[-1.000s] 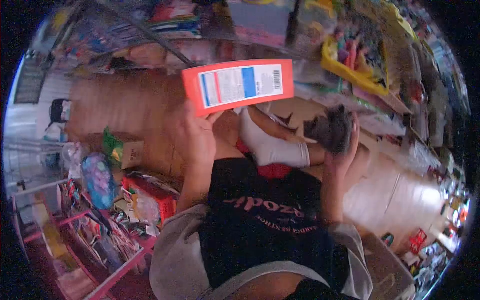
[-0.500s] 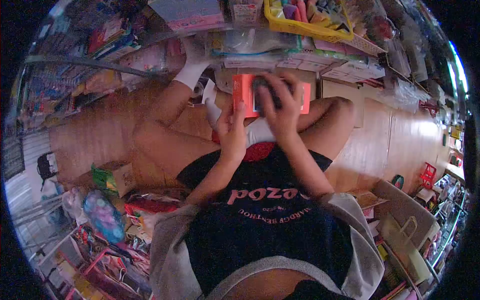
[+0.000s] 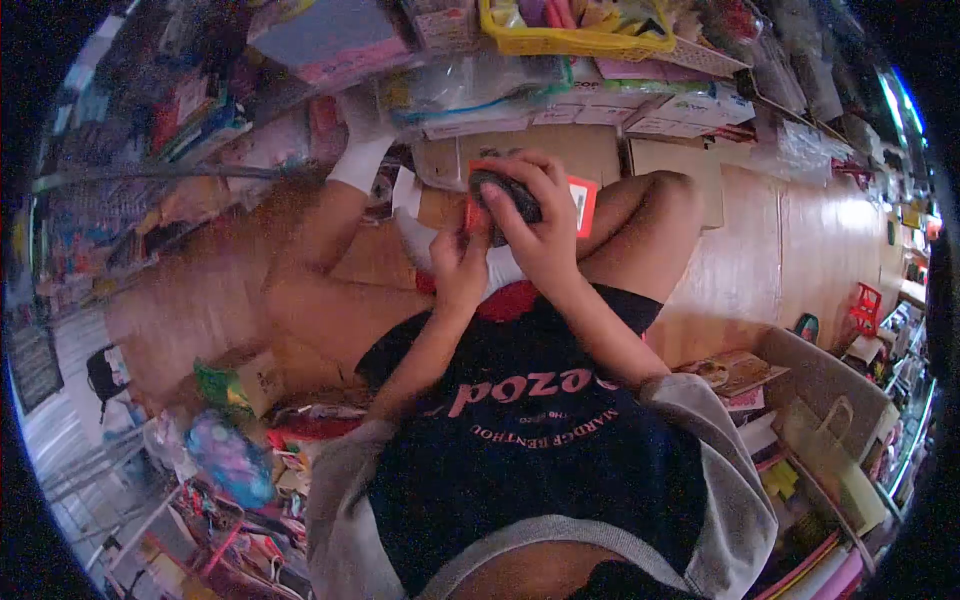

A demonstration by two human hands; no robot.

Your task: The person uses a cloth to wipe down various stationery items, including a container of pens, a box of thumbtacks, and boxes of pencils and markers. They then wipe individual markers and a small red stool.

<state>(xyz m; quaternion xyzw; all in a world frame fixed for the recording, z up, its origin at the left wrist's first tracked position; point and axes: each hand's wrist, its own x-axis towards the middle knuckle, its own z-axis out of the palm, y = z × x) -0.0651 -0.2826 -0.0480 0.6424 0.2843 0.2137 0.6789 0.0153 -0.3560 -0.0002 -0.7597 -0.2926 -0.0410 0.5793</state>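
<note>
A flat orange-red box (image 3: 583,190) with a white label at its right end is held up between my hands, above my crossed legs. The fingers of my left hand (image 3: 462,265) are closed on the box's lower left edge. My right hand (image 3: 538,215) is wrapped round a dark, rounded object (image 3: 508,203) and presses it against the face of the box. What the dark object is cannot be made out. Much of the box is hidden behind it and my right hand.
A yellow basket (image 3: 580,42) of colourful items sits on the shelf ahead. A small white box (image 3: 403,192) lies near my feet. Cardboard boxes (image 3: 830,385) and a paper bag (image 3: 830,440) stand at the right. Bagged goods (image 3: 230,460) are piled at the left. A red stool (image 3: 866,308) is farther right.
My right hand and the dark object have moved left across the box, uncovering the label at its right end. The box has shifted slightly left. The view has shifted a little.
</note>
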